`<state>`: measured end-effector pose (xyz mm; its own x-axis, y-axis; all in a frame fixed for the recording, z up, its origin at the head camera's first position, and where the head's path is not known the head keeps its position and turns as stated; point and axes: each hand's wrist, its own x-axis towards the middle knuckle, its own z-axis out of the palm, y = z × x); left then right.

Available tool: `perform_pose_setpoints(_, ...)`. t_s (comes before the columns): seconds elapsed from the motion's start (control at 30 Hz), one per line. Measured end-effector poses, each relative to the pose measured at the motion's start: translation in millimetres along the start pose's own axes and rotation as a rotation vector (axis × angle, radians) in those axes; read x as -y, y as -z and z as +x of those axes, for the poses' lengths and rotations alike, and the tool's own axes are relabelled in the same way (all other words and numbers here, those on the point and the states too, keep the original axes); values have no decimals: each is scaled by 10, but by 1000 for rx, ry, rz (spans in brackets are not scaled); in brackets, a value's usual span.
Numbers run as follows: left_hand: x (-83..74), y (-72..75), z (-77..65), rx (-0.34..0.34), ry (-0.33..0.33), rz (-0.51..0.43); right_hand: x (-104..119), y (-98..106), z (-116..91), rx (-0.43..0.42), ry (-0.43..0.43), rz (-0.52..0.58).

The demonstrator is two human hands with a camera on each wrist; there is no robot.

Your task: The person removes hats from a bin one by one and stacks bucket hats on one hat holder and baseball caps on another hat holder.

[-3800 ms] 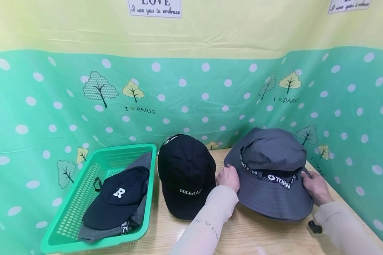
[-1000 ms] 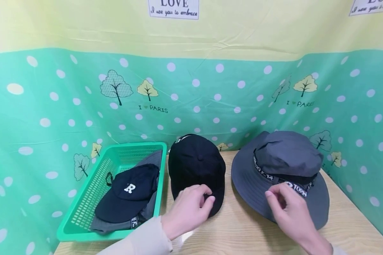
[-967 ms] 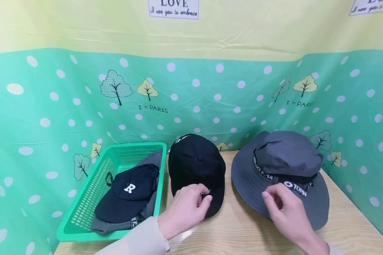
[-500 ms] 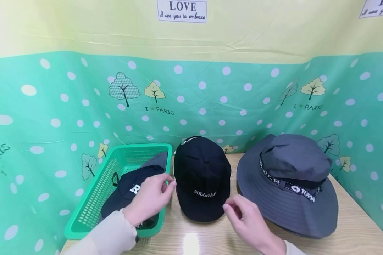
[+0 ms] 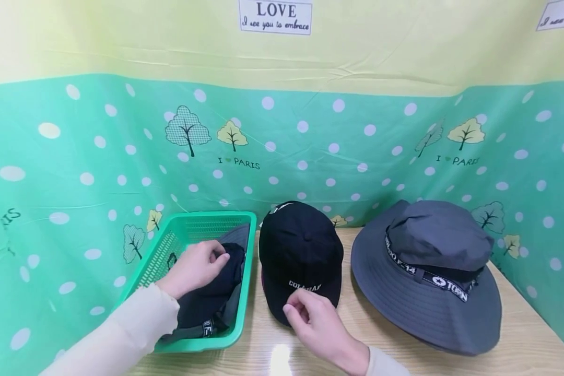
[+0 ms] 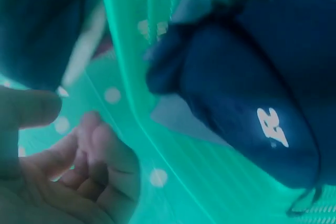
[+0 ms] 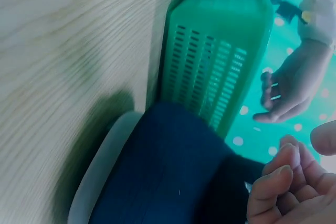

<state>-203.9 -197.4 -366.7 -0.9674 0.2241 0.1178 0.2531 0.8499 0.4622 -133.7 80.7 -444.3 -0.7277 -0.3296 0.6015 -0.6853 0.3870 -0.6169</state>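
My left hand (image 5: 195,269) hovers over the green basket (image 5: 211,342), its fingers loosely curled with nothing in them. Under it in the basket lies a dark cap (image 5: 207,300); the left wrist view shows the white R on this cap (image 6: 236,98). Grey fabric with a lettered band (image 5: 188,332) sticks out beneath that cap. My right hand (image 5: 321,326) is over the bill of a black baseball cap (image 5: 305,256) lettered in white on the front, and covers part of it. Thumb and fingertips of this hand are bent near one another, holding nothing.
A wide-brimmed grey hat (image 5: 437,230) with a lettered band rests at the right of the wooden table (image 5: 258,360). Behind everything hangs a green and yellow dotted cloth (image 5: 282,136). The basket stands close to the black cap's left side.
Earlier both hands gripped the grey hat's brim; they let go. Both then moved left, the left hand from the black cap to over the basket, the right from the hat to the black cap.
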Motion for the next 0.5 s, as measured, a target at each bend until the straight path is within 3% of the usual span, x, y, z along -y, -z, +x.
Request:
perform_pose_setpoints(0.23, 218, 199, 183, 183, 125, -4, 31, -212, 131, 133, -148, 33)
perform_pose_setpoints(0.33, 321, 241, 274, 219, 158, -3, 41, -301, 183, 187, -192, 73)
perform_pose_setpoints(0.4, 407, 243, 335, 236, 162, 34, 49, -359, 212, 214, -213, 95)
perform_pose_setpoints(0.5, 533, 215, 405, 286, 127, 172, 59, -432, 245, 266, -257, 137)
